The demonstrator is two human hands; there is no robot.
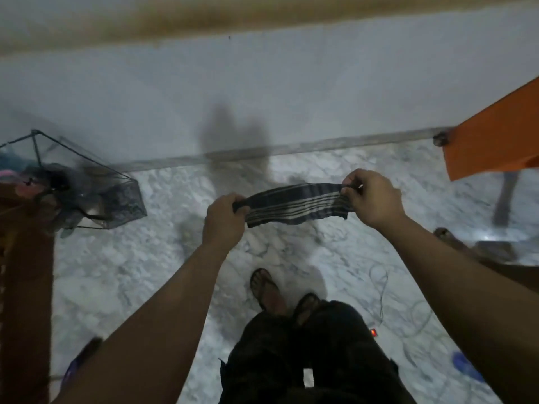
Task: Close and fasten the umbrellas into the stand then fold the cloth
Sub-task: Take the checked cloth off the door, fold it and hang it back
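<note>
Left hand [224,218]: fingers curled closed over the left end of the cloth, back of the hand up, forearm running down to the lower left edge of the view.

Right hand [372,196]: fingers and thumb pinched on the right end of the cloth, held a little higher than the left hand.

Cloth [297,204]: dark, with pale stripes running along its length; stretched in the air between the two hands, bunched at each grip, lower edge hanging loose. Clear of the floor.

Feet [268,290]: in dark sandals, directly below the cloth, with dark trousers nearer the camera.

Floor [131,266]: pale marbled stone under both hands. A thin pale cable [382,290] loops across it below the right forearm, beside a small red light [373,333].

Wire stand [96,196]: open mesh basket, well to the left of the left hand, tilted in the view, with dark folded umbrellas [58,185] inside; blurred, so fastening cannot be told.

Wall [262,97]: pale, beyond the hands, meeting the floor along a grey skirting strip; a dark shadow falls on it above the cloth.

Orange panel [495,141]: slanted, to the upper right of the right hand.

Brown wooden piece [26,287]: at the far left edge, below the stand.
</note>
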